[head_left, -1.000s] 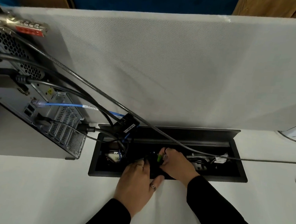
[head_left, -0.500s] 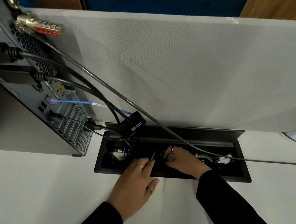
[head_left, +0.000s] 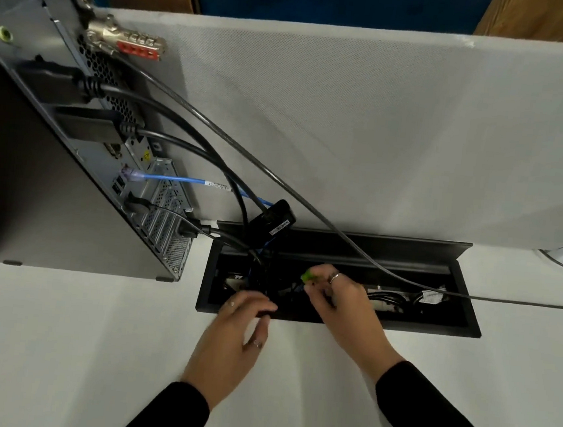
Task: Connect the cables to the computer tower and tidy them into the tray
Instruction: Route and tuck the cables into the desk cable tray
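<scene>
Step in hand: tidying, by my judgement; the plugs already sat in the tower, and both hands worked at the recessed tray.
Left hand (head_left: 232, 339): its fingers (head_left: 257, 305) curled over the near rim of the black rectangular metal tray (head_left: 434, 329); whether they held anything, I could not tell.
Right hand (head_left: 343, 302): reached into the tray, fingertips pinching a small bright-green plug (head_left: 309, 276).
Counter (head_left: 71, 348): smooth, matt white, just this side of the fingers.
Tray contents: dark, limp cables bundled right of the right fingers, details too dim to read.
Next move: probably needs the green plug seated or tucked below the rim without snagging the loops.
Beyond the fingers: a stiff grey steel lock cable (head_left: 277, 175) crossing the tray; a thin glossy blue network cable (head_left: 176, 179).
Farthest left: the grey perforated metal computer tower (head_left: 73, 145), upright on the counter.
</scene>
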`<action>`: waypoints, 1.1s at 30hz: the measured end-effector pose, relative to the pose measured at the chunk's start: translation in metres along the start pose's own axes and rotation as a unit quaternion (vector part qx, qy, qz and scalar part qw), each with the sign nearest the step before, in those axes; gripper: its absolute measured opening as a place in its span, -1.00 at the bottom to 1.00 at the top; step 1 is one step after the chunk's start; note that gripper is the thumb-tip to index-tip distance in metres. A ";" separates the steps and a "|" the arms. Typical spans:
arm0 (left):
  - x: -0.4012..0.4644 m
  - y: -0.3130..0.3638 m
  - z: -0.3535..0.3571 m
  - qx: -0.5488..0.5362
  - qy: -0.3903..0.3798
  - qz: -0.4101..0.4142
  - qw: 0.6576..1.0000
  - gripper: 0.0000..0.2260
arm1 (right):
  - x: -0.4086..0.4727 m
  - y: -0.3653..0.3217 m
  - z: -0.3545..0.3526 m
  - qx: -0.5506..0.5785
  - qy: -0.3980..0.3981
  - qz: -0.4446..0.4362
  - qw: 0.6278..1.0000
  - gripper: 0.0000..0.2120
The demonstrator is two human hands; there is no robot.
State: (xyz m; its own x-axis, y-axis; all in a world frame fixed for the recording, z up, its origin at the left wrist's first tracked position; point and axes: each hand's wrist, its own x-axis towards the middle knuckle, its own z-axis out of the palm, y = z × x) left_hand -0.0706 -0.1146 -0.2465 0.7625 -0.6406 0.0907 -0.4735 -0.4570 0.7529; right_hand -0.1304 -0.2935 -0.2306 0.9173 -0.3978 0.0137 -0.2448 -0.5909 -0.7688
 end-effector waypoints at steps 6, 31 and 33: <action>0.034 0.038 -0.022 -0.250 0.129 -0.115 0.952 -0.83 | 0.004 -0.039 0.030 0.171 0.061 0.003 0.983 -0.65; 0.038 -0.022 -0.044 -0.237 0.175 -0.190 0.937 -0.61 | 0.006 -0.060 0.099 -0.227 0.069 -0.060 0.970 -0.41; 0.041 -0.024 -0.040 -0.245 0.169 -0.199 0.934 -0.71 | 0.015 -0.062 0.100 -0.201 0.039 -0.031 0.978 -0.48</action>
State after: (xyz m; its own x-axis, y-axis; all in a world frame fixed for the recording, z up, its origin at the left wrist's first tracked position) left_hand -0.0105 -0.1050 -0.2347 0.9696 -0.2114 -0.1228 0.0735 -0.2270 0.9711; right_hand -0.0704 -0.1927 -0.2465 0.9113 -0.3959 0.1134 -0.3079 -0.8379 -0.4507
